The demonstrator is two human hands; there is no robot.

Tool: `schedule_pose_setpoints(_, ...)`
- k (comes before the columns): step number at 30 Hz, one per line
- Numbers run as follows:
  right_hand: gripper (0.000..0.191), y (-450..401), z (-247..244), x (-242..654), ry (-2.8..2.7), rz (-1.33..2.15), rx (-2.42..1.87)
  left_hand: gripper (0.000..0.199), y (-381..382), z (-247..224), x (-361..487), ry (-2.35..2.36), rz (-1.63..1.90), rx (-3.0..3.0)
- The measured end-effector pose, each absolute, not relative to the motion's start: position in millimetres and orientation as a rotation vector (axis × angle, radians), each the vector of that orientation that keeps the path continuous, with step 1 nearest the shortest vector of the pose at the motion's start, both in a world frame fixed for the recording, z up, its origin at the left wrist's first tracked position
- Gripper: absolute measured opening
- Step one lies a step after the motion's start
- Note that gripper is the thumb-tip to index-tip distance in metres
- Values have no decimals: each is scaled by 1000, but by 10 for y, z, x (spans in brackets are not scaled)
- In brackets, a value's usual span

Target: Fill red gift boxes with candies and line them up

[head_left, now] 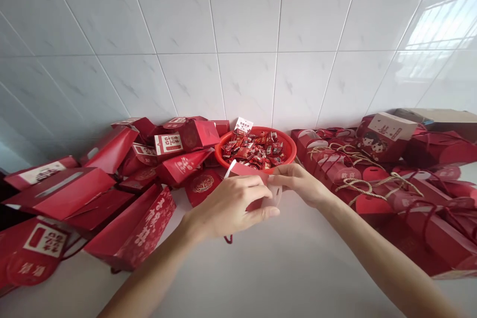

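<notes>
Both hands are on a small red gift box with a pale flap, held above the white surface in front of the basket. My left hand lies across the box's near left side, its fingers curled over it. My right hand pinches the box's upper right edge by the pale flap. A dark red cord hangs below my left hand. Just behind the hands is a red plastic basket full of red wrapped candies, with a white card standing at its back.
Red gift boxes with white labels lie heaped on the left. To the right stand rows of red boxes with rope handles. A grey-brown carton sits at the far right, and a tiled wall rises behind.
</notes>
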State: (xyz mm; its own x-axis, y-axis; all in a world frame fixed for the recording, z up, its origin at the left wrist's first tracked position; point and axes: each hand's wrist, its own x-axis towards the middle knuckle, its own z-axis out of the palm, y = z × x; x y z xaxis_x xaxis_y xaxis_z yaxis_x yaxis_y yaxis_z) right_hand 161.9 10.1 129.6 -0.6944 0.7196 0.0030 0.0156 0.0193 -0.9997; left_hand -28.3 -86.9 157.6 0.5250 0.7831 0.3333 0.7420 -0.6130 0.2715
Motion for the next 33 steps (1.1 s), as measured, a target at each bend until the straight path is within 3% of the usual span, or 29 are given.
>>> schedule_pose_setpoints(9,31,202,984,1804,-1555,2002,-819,28,-758,1540,-410,1536,443,2371)
schedule_pose_setpoints(11,30,212,897,1788,-1623,1959,-844,47,-742,1521,-429,1549,318,2313)
schedule_pose_setpoints(14,29,224,817,1775,-1820,1725,-854,74,-730,1525,-452,1550,161,2275)
schedule_pose_setpoints(18,19,206,845,1792,-2016,1193,-672,79,-727,1561,-452,1526,162,2281)
schedule_pose_setpoints(20,24,175,881,1805,-2115,1031,-543,77,-736,1573,-445,1501,172,2278)
schedule_pose_setpoints(27,34,18,920,1846,-2209,1131,-334,98,-774,1569,-451,1477,44,2199)
schedule_pose_setpoints(33,49,-50,931,1921,-2029,1400,-617,96,-716,1519,-500,1480,58,2155)
